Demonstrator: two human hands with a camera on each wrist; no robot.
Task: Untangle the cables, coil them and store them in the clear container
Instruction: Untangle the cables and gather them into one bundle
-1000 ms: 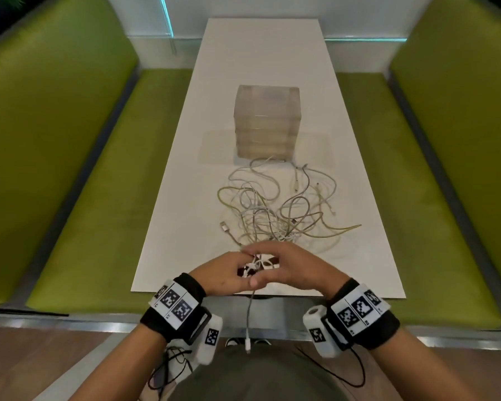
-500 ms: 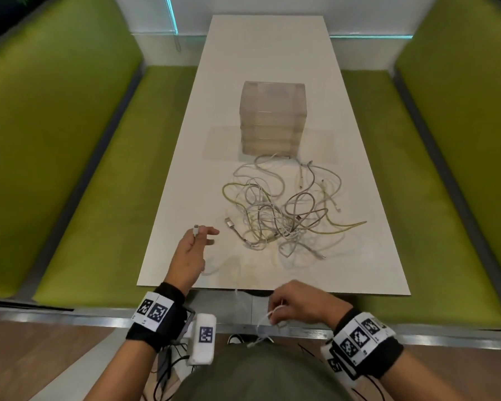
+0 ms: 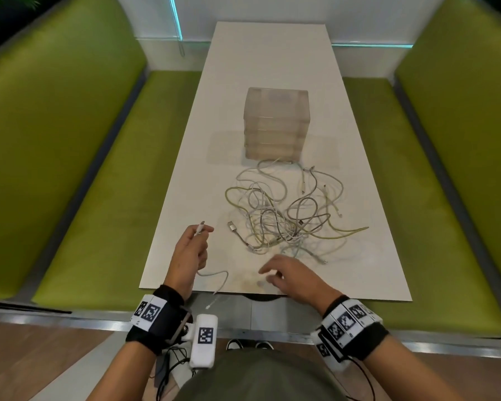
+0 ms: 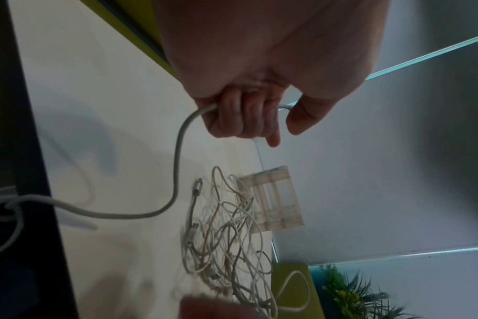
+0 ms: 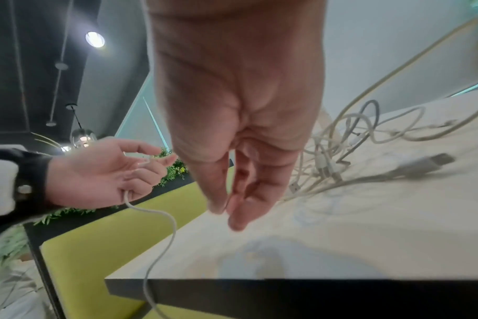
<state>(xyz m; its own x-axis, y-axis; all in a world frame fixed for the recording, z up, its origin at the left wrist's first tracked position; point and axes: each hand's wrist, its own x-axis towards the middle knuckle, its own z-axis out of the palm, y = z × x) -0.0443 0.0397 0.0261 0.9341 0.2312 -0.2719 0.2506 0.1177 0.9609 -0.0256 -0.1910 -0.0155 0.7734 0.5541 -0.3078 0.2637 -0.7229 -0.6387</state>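
A tangle of white, grey and yellowish cables (image 3: pixel 284 215) (image 4: pixel 227 233) (image 5: pixel 349 142) lies on the white table (image 3: pixel 266 68), just in front of the clear stacked container (image 3: pixel 276 123) (image 4: pixel 273 200). My left hand (image 3: pixel 198 237) (image 4: pixel 249 116) (image 5: pixel 139 166) grips one white cable (image 3: pixel 214 274) (image 4: pixel 178 155) (image 5: pixel 161 226) near its plug end, which sticks up past the thumb. That cable runs down over the table's near edge. My right hand (image 3: pixel 272 273) (image 5: pixel 232 207) hovers over the near table edge with its fingers relaxed and holds nothing.
Green bench seats (image 3: pixel 78 183) flank the table on both sides. A loose USB plug (image 3: pixel 231 225) (image 5: pixel 429 164) sticks out of the tangle toward my left hand. The table's dark front edge (image 5: pixel 287 289) is close under my right hand.
My hands have parted from the near edge. The left hand has carried one cable end up and left. The right hand has let go of the cable and moved forward over the table.
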